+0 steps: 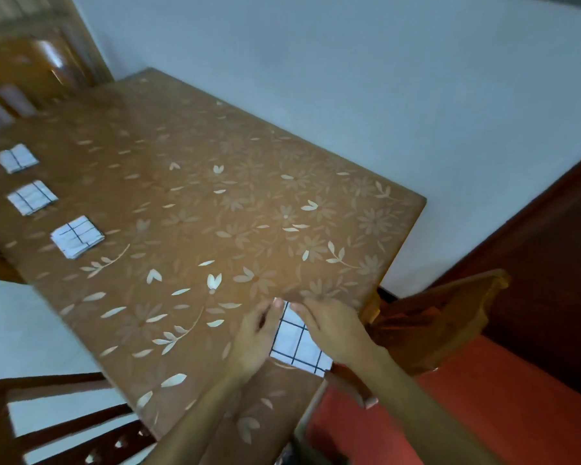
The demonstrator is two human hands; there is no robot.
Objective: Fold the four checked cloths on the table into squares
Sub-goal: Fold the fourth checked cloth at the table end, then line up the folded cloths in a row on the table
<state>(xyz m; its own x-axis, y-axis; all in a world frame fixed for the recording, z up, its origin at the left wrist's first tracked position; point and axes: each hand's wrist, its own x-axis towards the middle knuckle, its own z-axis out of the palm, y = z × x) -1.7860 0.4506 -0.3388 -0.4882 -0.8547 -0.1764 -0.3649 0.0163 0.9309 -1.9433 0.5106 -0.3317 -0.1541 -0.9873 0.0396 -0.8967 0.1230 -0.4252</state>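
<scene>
Three white cloths with dark check lines lie folded into small squares along the table's left side: a far one [17,158], a middle one [32,197] and a nearer one [77,236]. A fourth checked cloth [296,344] lies at the table's near right corner. My left hand [257,337] rests on its left edge, fingertips at its far corner. Over the cloth's right side lies my right hand [332,327], its fingers reaching to the same far edge. Whether the fingers pinch the cloth cannot be made out.
The table [215,203] wears a brown cloth with pale flowers and stands against a white wall. A wooden chair [64,421] is at the near left, another [31,72] at the far end. A brown bag [440,317] sits on a red seat at the right.
</scene>
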